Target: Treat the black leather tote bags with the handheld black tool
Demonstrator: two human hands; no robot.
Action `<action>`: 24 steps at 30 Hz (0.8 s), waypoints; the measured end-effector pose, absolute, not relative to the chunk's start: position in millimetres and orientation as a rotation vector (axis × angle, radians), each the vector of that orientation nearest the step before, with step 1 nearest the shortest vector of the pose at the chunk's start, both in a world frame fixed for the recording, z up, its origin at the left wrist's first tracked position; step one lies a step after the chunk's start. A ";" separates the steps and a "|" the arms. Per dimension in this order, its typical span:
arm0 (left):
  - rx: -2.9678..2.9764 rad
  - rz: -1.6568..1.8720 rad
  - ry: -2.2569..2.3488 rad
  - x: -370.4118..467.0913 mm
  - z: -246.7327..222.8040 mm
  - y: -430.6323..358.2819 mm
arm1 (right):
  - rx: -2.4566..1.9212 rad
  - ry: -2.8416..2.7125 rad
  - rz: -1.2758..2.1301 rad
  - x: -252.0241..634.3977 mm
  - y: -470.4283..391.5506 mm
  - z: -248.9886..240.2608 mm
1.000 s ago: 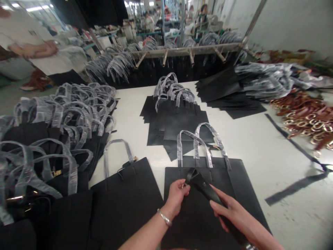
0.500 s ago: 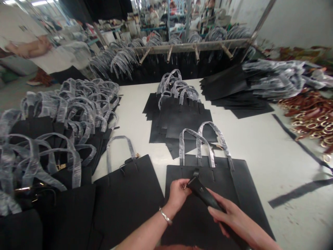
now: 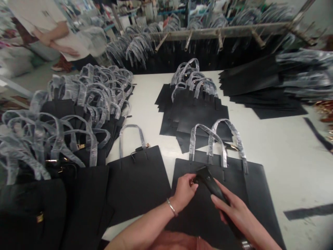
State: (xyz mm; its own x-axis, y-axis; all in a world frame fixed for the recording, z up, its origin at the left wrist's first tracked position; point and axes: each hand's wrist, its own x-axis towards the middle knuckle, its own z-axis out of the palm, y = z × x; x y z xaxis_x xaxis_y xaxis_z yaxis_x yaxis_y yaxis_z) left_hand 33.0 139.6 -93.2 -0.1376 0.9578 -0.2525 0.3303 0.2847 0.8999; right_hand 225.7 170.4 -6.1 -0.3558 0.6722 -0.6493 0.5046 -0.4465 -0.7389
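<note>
A black leather-like strap (image 3: 210, 184) is held above a flat black bag panel (image 3: 203, 215) with plastic-wrapped handles. My right hand (image 3: 235, 208) is wrapped round the middle of the strap, thumb on top. My left hand (image 3: 186, 191) is closed in a pinch at the strap's far end, where a small shiny metal bit shows by the fingertips. A silver-coloured metal piece (image 3: 246, 245) is at the strap's lower end, below my right hand. Left of my hands lies another black bag panel (image 3: 139, 184) with a wrapped handle.
Many black bag pieces with wrapped handles (image 3: 91, 90) are heaped on the left. Stacked black panels (image 3: 199, 111) lie ahead, with more panels (image 3: 255, 80) at the back right. Behind the table (image 3: 145, 86) runs a metal rack (image 3: 208, 33). A person (image 3: 56, 33) stands at the left.
The view has shifted, so the table's things appear farther right. My left fingers have moved in along the strap's end, and the metal piece at its lower end has come into view.
</note>
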 end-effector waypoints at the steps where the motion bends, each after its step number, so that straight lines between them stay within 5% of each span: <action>1: 1.310 0.860 1.692 29.2 -95.5 136.5 | -1.688 -1.598 1.914 218.8 172.8 -7.8; 14: 1.832 0.763 1.584 12.5 -130.5 118.2 | -1.636 -1.720 2.165 111.4 219.7 -20.0; 24: 1.806 0.717 1.649 9.6 -118.2 122.9 | -1.681 -1.934 1.661 80.1 242.4 -31.7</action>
